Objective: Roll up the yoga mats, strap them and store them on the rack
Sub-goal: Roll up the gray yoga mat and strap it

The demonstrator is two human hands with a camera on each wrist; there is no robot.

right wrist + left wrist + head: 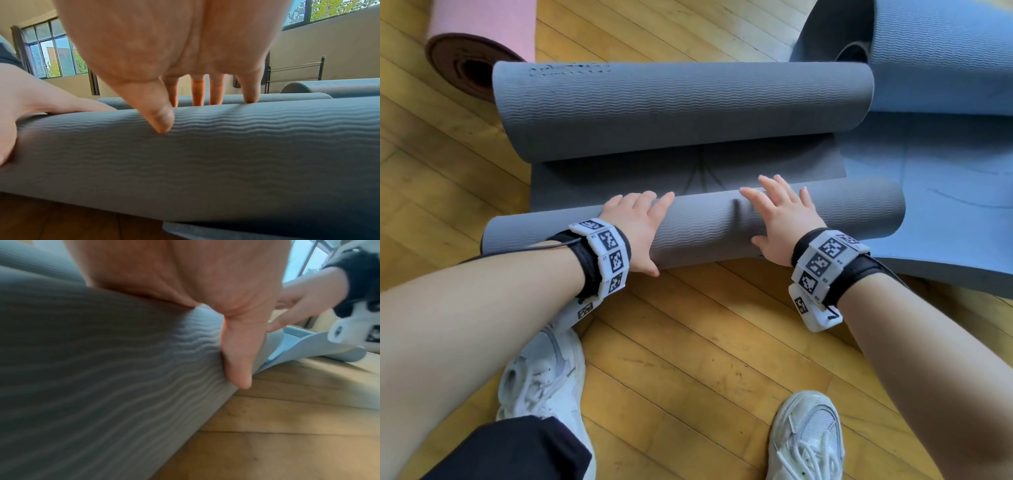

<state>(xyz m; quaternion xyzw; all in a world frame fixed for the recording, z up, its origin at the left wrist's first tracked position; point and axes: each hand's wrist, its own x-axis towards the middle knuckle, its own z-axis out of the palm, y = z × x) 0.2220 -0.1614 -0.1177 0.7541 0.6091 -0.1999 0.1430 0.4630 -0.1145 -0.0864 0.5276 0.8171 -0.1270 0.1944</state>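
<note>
The grey mat (688, 219) lies across the middle of the head view, curled at both ends: a near roll under the hands and a fatter far roll (681, 109) toward twelve o'clock, with a short flat strip between them. The left hand (635, 228) lies flat on the near roll at about nine o'clock of its middle, fingers spread over the crest and thumb down the near face; the right hand (782, 219) rests at three o'clock of it, fingers likewise straight and splayed, neither hand curled round anything. The main risk, as I judge it, is a crooked roll: the near roll already sits at a slant, its right end further forward than its left, so uneven pressure could make it telescope into a cone. A small crease (736, 207) shows between the hands, and pressing on could lock that wrinkle in. The far roll stands in the path, and the two curls may meet before the mat winds into one tight bundle; palms with no grip may also let the springy foam unwind. The right end overlaps a blue mat (945, 164) at three o'clock, which could drag along. A pink mat (482, 31), rolled, lies at eleven o'clock. The floor (688, 342) is yellow wood strip, worn and scuffed. The right wrist view shows tall windows (49, 55), a plain wall and a metal rack (296, 73) at two o'clock, well apart from the mats.
</note>
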